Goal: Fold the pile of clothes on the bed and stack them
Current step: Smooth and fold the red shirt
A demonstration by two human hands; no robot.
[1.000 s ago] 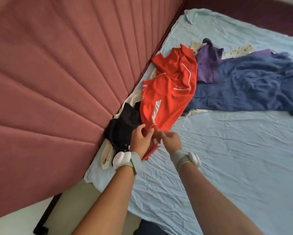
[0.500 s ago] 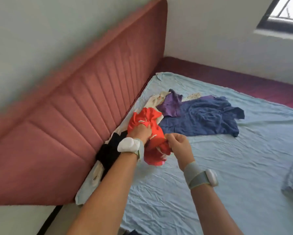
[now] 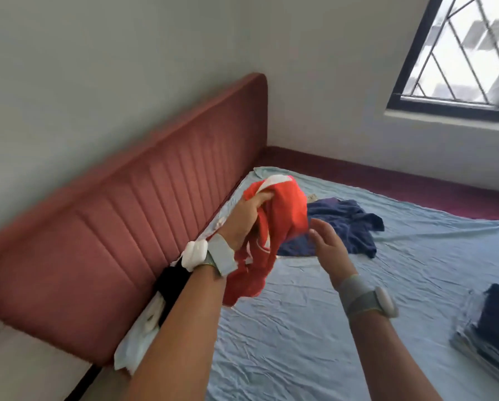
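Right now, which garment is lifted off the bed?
The red shirt: the left hand grips it bunched in the air. The blue garment and the black garment lie on the sheet; the right hand holds nothing.

A person's left hand (image 3: 246, 217) holds a bunched orange-red sports shirt (image 3: 274, 227) up above the light blue bedsheet (image 3: 300, 328), with the right hand (image 3: 327, 246) just beside the shirt on its right. Behind the shirt, a crumpled navy-blue garment (image 3: 346, 224) lies on the sheet near the padded pink headboard (image 3: 103, 244), which runs along the bed's left side, and a black garment (image 3: 171, 280) sits against the headboard's foot, left of the left forearm. A stack of folded dark clothes (image 3: 491, 331) rests on the sheet at far right, below the barred window (image 3: 459, 53).
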